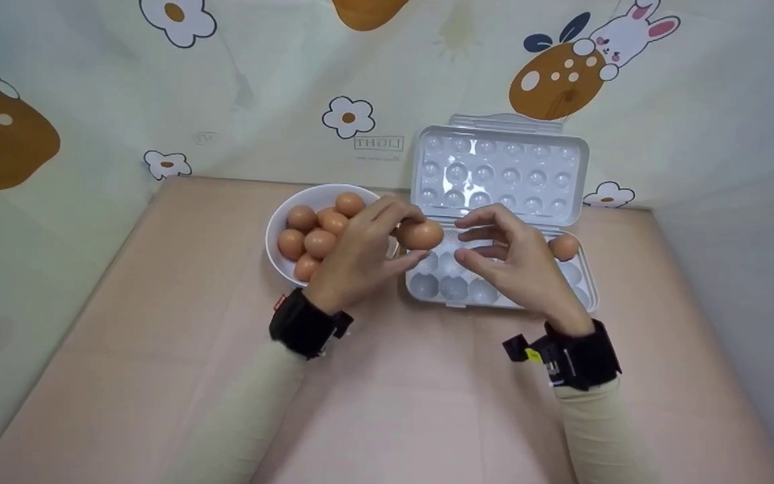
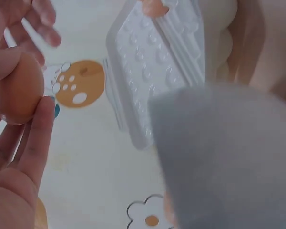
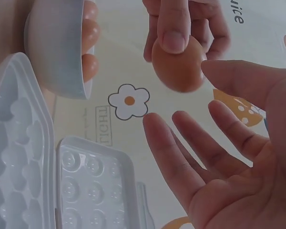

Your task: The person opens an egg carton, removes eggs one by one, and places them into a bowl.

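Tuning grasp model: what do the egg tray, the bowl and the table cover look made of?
Egg tray: looks like translucent moulded plastic, glossy; its open lid shows glare on the dimples.
Bowl: smooth white, opaque, ceramic or plastic; cannot tell which.
Table cover: matte pink, faint creases, probably cloth or soft vinyl.

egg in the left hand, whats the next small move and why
Probably pass the egg across into the right hand. The left hand pinches it over the near-left corner of the egg tray, while the right hand waits beside it, fingers relaxed and holding nothing. Most cups look vacant; one egg already sits at the tray's right side, so the right hand could set it there.
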Motion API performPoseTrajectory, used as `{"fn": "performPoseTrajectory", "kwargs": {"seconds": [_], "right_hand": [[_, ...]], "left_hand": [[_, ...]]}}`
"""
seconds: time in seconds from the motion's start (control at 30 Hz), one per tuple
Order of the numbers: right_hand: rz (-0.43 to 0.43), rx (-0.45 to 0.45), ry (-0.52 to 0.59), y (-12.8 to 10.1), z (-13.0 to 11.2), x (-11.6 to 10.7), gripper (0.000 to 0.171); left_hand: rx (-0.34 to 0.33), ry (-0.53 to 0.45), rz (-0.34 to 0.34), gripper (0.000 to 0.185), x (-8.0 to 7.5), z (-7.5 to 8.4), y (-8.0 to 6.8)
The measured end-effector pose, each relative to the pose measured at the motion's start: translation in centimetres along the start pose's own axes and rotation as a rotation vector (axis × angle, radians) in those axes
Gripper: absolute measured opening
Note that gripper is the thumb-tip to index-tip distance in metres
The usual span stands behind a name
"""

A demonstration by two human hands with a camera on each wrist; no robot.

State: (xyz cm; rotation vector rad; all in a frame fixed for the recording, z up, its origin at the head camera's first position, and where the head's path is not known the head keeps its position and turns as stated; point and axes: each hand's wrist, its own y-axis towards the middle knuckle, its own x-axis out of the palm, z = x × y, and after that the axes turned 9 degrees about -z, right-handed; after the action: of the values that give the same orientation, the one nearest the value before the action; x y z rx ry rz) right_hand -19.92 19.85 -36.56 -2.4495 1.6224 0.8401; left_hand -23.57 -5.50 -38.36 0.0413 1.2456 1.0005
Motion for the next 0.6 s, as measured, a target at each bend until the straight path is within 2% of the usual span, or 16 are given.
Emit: {"fn": "performPoseTrajectory", "kwargs": {"seconds": [0.1, 0.23, 0.43, 0.6], "right_hand": [[0.033, 0.001, -0.019, -0.2, 0.1, -0.8, 0.041], [0.083, -0.016, -0.051, -0.3, 0.2, -1.5, 0.041], [0.146, -0.003, -0.16, -0.5, 0.6, -2.4, 0.041], [0.163, 0.009, -0.239, -0.6, 0.8, -2.5, 0.044]], "left_hand": [[-0.044, -0.002, -0.017, 0.039, -1.3, -0.6, 0.1], [-0.103, -0.026, -0.076, 0.037, -3.1, -1.6, 0.7], [-0.211, -0.036, -0.227, 0.032, -4.8, -3.5, 2.5], [-0.28, 0.023, -0.364, 0.03, -5.4, -4.9, 4.0]]}}
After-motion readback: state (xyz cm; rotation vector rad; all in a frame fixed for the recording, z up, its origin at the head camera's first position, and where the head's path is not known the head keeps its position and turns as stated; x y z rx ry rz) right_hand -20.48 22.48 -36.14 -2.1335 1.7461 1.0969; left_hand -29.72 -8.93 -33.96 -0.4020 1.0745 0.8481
